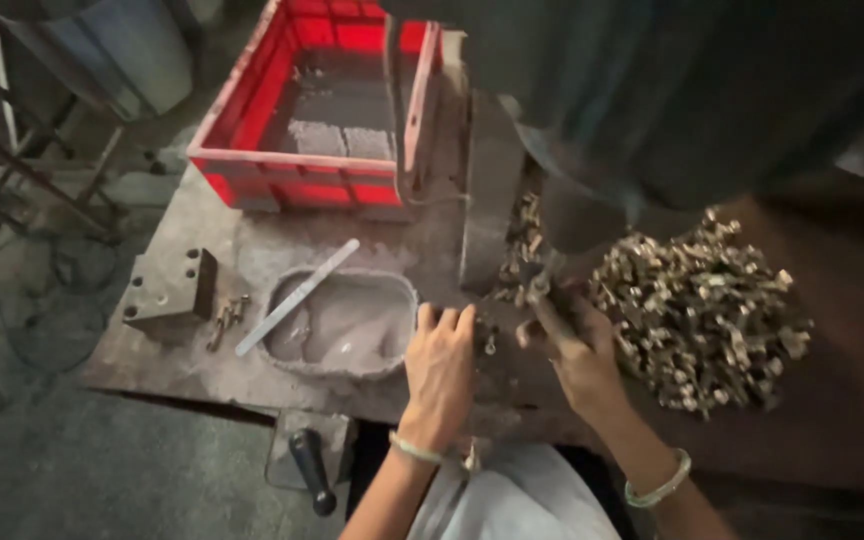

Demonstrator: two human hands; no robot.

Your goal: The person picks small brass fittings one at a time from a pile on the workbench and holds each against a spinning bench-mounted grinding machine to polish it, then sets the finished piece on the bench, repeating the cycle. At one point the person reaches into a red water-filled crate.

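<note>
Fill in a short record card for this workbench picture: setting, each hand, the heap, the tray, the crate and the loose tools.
Setting: grimy metal workbench, seen from above.
Left hand: fingers curled on the bench beside the tray; whether it holds anything cannot be told.
Right hand: pinches a small brass-coloured part.
Heap: brass-coloured parts, right of the right hand.
Tray: grey oval tray of pale powder, with a flat metal strip lying across its rim.
Crate: red plastic crate at the back.
Tools: drilled metal block at left.

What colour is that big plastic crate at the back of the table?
The crate is bright red, with grey blocks inside; the head view shows it clearly.
</note>
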